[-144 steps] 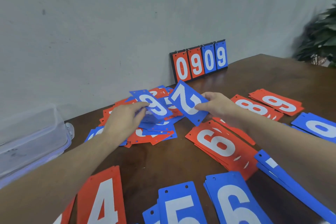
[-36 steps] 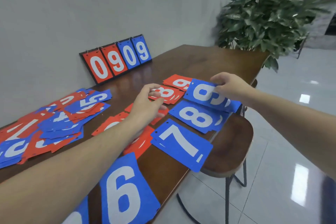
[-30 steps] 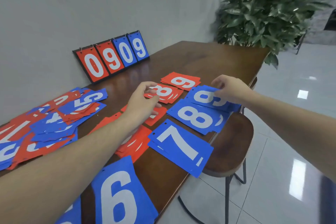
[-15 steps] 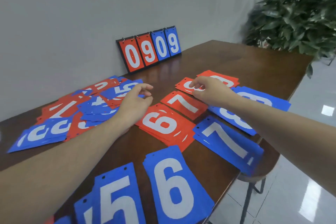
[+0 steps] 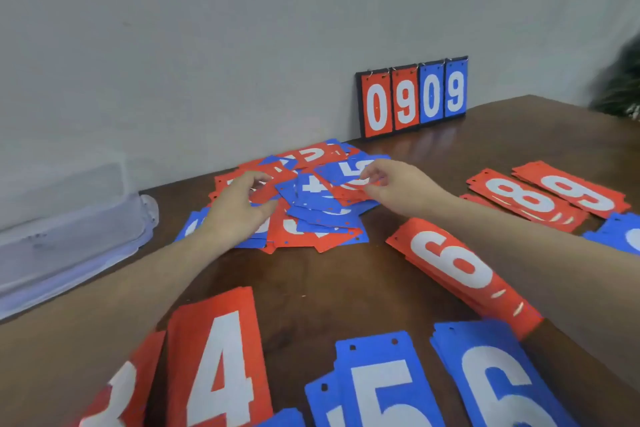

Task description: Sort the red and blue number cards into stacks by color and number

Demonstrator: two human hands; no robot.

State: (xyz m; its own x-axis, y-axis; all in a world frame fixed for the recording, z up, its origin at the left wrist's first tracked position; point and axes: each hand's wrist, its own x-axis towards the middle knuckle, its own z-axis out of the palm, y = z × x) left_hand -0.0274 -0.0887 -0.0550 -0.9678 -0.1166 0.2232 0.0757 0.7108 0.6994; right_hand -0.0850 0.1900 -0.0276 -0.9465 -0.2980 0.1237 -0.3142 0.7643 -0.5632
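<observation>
Your brown wooden table [image 5: 346, 291] carries sorted stacks along its near and right edges: red 4 [image 5: 218, 367], blue 5 [image 5: 384, 392], blue 6 [image 5: 498, 385], red 6 [image 5: 457, 267], red 8 [image 5: 523, 201] and red 9 [image 5: 575, 192]. A clear plastic box [image 5: 65, 232] sits far left, a scoreboard [image 5: 414, 97] leans on the wall. The unsorted pile [image 5: 311, 211] lies mid-table. Your left hand [image 5: 239, 208] rests on the pile, fingers curled on a red card [image 5: 266, 189]; your right hand [image 5: 398, 185] pinches a card at the pile's right edge.
</observation>
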